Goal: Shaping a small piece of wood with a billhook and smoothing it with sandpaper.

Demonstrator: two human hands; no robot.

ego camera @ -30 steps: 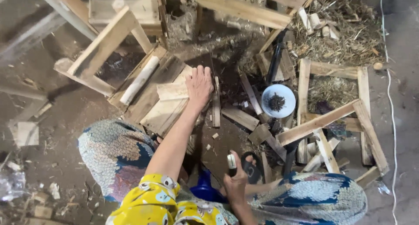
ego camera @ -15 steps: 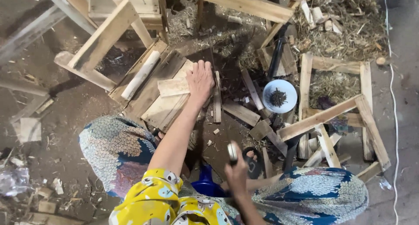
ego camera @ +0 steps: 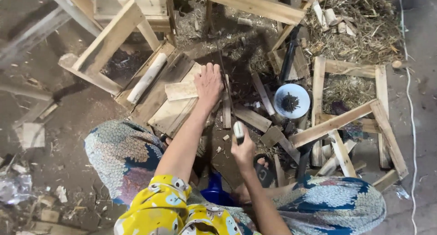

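Left hand pinned a slat while the right raised a hammer – nailing barely begun.

At far left stood a finished-looking wooden frame point(ego camera: 107, 39), with a pale round stick point(ego camera: 146, 78) lying beside it. Next, the left hand point(ego camera: 209, 84) lay flat, fingers together, pressing a short slat point(ego camera: 182, 90) across the boards point(ego camera: 170, 112) on the ground. Nearer and to the right, the right hand point(ego camera: 243, 148) was closed around a hammer point(ego camera: 238, 130), head up, well apart from the slat. Farther right sat a white bowl point(ego camera: 292, 101) of dark nails – then another frame point(ego camera: 350, 112) with a loose diagonal slat. I judged the slat placed but not yet fastened; no nail showed on it, so fixing remained.
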